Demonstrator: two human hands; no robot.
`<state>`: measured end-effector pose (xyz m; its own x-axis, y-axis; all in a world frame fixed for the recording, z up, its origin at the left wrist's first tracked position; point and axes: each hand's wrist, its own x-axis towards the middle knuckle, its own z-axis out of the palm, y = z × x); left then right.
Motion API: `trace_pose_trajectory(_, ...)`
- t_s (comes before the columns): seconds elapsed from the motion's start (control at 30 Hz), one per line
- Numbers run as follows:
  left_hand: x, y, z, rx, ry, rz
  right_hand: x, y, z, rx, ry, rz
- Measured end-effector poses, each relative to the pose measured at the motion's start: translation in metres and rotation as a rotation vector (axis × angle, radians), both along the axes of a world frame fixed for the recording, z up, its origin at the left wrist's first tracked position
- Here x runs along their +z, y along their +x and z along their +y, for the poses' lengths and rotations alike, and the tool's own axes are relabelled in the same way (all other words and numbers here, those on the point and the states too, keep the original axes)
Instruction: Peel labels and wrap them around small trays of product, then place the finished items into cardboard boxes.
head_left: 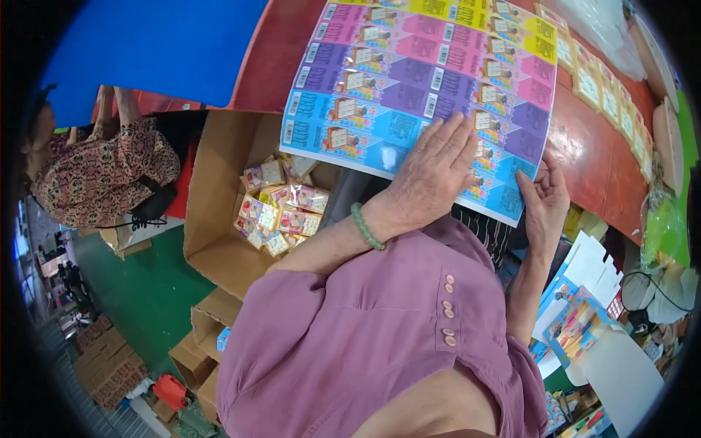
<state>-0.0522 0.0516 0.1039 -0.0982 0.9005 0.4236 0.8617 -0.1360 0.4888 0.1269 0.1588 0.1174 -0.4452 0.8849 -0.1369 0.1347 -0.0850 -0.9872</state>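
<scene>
A large printed sheet (409, 80) of card lies over the near edge of the red table. Its rows are blue, purple, pink and yellow, with small pictures and barcodes repeated on it. My left hand (436, 164), with a green bangle (366, 228) on the wrist, rests flat on the blue row, fingers stretched out. At the sheet's near right corner, my right hand (544, 193) pinches the edge, thumb on top and the other fingers partly hidden behind. The sheet's near edge overhangs towards my body.
A cardboard box (212, 190) at left holds several small wrapped packs (281, 212). More packs (610, 91) line the red table (591, 168) at right. Loose printed card pieces (577, 328) lie at lower right. Another person in a patterned top (109, 171) sits at far left by a blue surface (153, 51).
</scene>
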Motion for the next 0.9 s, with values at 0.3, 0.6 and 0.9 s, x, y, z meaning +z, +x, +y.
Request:
trace_pose_trajectory(0.3, 0.025, -0.059, -0.033, 0.195, 0.133, -0.047, 0.003, -0.003, 0.004, -0.02, 0.005, 0.01)
trace_pose_trajectory(0.6, 0.005, -0.12, -0.085, 0.862, 0.201, -0.266, 0.003, -0.002, 0.002, -0.045, 0.0, 0.022)
trace_pose_trajectory(0.9, -0.013, -0.084, -0.099, 0.584, 0.331, -1.811, 0.003, -0.005, -0.015, -0.086, 0.072, -0.073)
